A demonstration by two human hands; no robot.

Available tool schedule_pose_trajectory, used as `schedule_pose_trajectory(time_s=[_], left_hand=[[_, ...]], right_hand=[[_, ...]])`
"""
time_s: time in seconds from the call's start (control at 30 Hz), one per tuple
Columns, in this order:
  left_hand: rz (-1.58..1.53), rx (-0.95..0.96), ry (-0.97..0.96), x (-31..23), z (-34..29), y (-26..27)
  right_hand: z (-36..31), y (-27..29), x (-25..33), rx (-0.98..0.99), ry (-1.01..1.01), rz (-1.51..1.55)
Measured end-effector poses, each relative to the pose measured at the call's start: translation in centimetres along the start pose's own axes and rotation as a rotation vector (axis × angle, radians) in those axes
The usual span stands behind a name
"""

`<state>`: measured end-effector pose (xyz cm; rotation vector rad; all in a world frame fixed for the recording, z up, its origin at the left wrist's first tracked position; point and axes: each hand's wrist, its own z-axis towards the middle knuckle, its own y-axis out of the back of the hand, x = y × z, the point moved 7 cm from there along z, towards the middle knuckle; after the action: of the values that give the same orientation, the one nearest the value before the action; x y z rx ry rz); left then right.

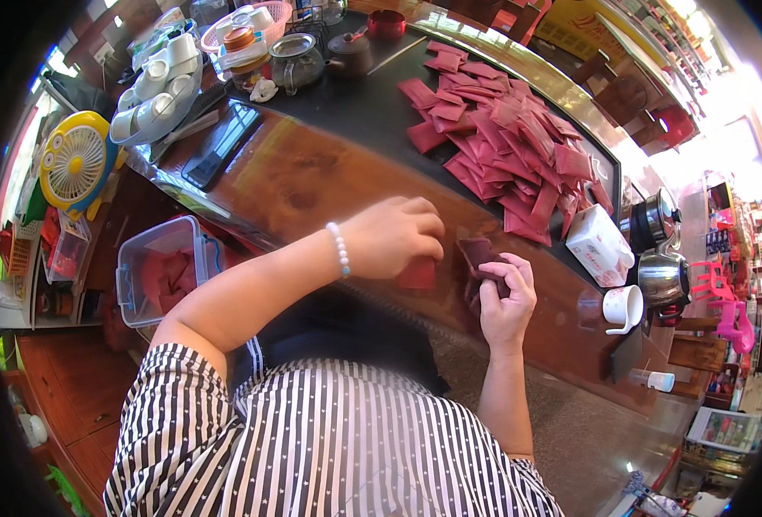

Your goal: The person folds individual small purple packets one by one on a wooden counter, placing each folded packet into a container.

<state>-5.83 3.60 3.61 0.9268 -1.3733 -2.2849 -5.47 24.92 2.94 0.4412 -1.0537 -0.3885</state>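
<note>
My left hand [396, 236], with a pale bead bracelet at the wrist, has its fingers curled over a small flat red packet [417, 274]; the fingertips and their exact grip are partly hidden. To its right, my right hand [509, 297] pinches a dark maroon packet [477, 255] between thumb and fingers, held upright above the wooden table edge. A large heap of similar red packets [519, 142] lies beyond both hands on a black tray [390, 90]. By my left forearm stands a clear plastic box [126, 284] with red packets inside.
On the wooden table [290, 164] lies a phone [221, 145]. Cups in a rack [161, 99], a glass teapot [295, 62] and a dark clay pot [349, 53] stand far left. A tissue box [599, 246], white mug [623, 307] and metal kettle [662, 276] stand right.
</note>
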Motion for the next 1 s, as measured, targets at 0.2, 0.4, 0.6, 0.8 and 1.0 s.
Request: schedule_pose_trajectory(time_s=[0.2,0.4,0.6,0.8,1.0], left_hand=[[-0.147,-0.311,0.271,1.0,-3.8,1.6],[-0.132,-0.317,0.294,1.4,-4.2,1.1],[-0.150,-0.349,0.324,1.1,-4.5,1.6],[-0.131,-0.340,0.326,1.5,-4.3,1.2],[-0.081,-0.328,0.358,1.9,-4.3,1.4]], right_hand=[[1.5,-1.2,0.5,0.017,-0.018,0.066],[1.7,-7.7,6.0,0.208,0.258,-0.194],[1.1,-3.8,3.5,0.259,0.147,-0.233],[1.1,-2.3,1.8,0.084,-0.013,-0.019],[1.9,-7.4,5.7,0.195,0.254,-0.191]])
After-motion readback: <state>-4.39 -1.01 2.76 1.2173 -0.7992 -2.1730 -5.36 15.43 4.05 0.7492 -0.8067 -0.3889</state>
